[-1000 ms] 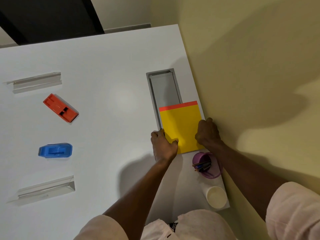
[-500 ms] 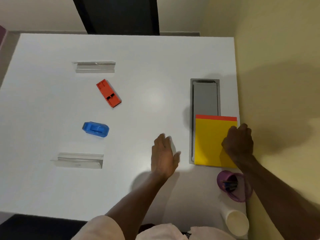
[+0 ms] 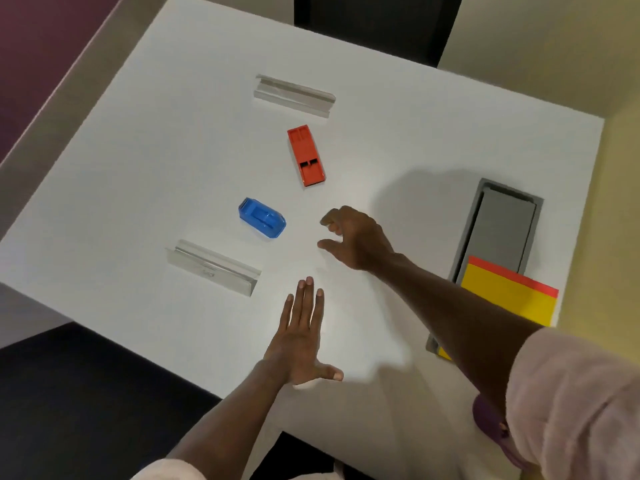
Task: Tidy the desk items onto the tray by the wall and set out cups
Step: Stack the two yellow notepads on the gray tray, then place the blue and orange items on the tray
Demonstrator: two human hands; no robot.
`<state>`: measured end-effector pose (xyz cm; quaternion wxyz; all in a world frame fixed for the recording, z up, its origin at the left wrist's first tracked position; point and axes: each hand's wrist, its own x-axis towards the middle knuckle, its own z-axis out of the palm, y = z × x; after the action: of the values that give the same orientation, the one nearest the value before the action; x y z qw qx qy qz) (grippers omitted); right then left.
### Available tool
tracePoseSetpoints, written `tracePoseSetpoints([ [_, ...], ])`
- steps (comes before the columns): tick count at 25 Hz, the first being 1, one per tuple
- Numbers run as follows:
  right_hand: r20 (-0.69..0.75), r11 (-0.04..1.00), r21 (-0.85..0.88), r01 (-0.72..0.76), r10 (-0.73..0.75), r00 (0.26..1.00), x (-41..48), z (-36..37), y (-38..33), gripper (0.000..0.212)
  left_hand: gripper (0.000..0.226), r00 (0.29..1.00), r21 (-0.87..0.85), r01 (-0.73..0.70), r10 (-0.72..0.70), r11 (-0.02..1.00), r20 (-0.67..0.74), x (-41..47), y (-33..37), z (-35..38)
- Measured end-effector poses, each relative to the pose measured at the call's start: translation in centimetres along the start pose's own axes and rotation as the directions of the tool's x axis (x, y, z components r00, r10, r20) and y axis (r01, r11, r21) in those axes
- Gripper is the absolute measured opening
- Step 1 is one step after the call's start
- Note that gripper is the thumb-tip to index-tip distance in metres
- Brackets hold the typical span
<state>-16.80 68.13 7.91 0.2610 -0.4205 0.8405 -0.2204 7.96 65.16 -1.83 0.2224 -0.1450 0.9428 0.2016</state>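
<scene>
Just left of the right hand (image 3: 353, 237), whose curled fingers hold nothing, lies the blue stapler (image 3: 262, 218), long axis slanting toward it; the flat, empty left hand (image 3: 302, 336) rests nearer the desk's (image 3: 173, 150) edge.

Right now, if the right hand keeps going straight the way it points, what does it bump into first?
Probably the blue stapler. The right hand points left toward it, nothing between them, though its height is unclear.
</scene>
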Motion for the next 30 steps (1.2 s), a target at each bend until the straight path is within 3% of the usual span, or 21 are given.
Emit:
tracePoseSetpoints([
  [4,0.114,0.999,-0.029,0.022,-0.019,0.993,5.7,3.0,-2.7,0.057,0.163,1.0,0.014,0.009,-0.01,1.0,0.013,0.2,-0.4,0.5],
  [9,0.138,0.985,-0.141,0.097,-0.078,0.987,10.2,6.2,-4.8,0.081,0.167,0.999,0.016,0.032,-0.032,0.999,-0.004,0.4,-0.4,0.7],
  [12,0.116,0.961,-0.251,0.12,-0.093,0.989,11.4,7.9,-5.7,0.076,0.166,0.999,0.023,0.042,-0.043,0.999,0.016,0.3,-0.2,0.4],
  [16,0.056,0.969,-0.229,0.094,-0.084,0.995,11.3,8.8,-6.1,0.057,0.164,0.999,0.007,0.042,-0.042,0.999,0.033,0.5,-0.2,0.4],
  [24,-0.15,0.987,-0.021,-0.157,0.152,0.977,5.1,5.2,-1.9,0.048,0.165,0.999,0.021,0.038,-0.038,0.999,0.029,0.3,-0.6,0.6],
  [30,-0.331,0.917,0.108,-0.384,0.398,0.856,-2.9,-0.8,5.4,0.051,0.164,1.0,-0.014,0.0,0.0,1.0,-0.01,-0.4,-0.1,-0.1],
])
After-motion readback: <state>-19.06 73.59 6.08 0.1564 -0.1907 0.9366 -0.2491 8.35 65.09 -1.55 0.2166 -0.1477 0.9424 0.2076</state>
